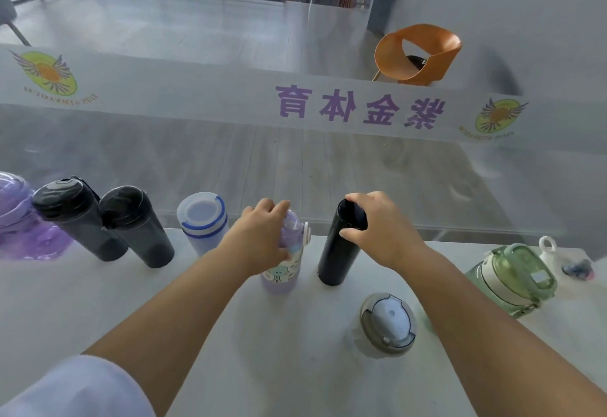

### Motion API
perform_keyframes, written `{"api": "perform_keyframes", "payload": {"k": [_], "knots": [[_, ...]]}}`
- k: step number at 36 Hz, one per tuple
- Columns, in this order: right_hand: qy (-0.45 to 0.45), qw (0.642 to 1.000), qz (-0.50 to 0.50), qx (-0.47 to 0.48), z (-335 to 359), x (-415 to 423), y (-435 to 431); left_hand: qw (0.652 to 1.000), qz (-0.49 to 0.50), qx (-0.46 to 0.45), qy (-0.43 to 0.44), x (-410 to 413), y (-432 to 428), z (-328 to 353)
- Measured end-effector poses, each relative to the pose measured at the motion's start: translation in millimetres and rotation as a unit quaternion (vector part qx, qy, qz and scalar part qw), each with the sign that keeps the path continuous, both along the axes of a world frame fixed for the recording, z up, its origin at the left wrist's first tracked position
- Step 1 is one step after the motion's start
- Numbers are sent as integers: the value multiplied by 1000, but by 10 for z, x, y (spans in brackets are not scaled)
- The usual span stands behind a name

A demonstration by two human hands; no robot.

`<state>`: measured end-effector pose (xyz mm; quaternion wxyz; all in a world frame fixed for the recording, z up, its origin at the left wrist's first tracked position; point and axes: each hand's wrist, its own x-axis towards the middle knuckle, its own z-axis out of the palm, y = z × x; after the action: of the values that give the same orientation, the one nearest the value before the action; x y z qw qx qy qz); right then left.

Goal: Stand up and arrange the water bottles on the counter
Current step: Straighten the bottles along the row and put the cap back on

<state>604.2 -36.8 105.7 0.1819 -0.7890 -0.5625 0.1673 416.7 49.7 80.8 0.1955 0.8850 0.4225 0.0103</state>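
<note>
Bottles stand on the white counter (98, 301): purple jug (23, 219) at nine o'clock, two black tumblers (98, 219), blue-banded clear bottle (203, 223), lilac jellyfish-print bottle (285, 265) and slim black flask (338, 249) centre, both gripped; green bottle (512, 278) at three; grey-lidded bottle (389, 323) nearer.

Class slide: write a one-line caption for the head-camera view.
Left hand grips the lilac bottle, right hand the black flask, among bottles on the white counter.
</note>
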Motion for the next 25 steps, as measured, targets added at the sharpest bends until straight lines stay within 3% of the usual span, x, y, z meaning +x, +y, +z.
{"api": "perform_keyframes", "payload": {"k": [25], "knots": [[20, 999, 11, -36, 69, 160, 144, 998, 40, -36, -36, 128, 184, -37]]}}
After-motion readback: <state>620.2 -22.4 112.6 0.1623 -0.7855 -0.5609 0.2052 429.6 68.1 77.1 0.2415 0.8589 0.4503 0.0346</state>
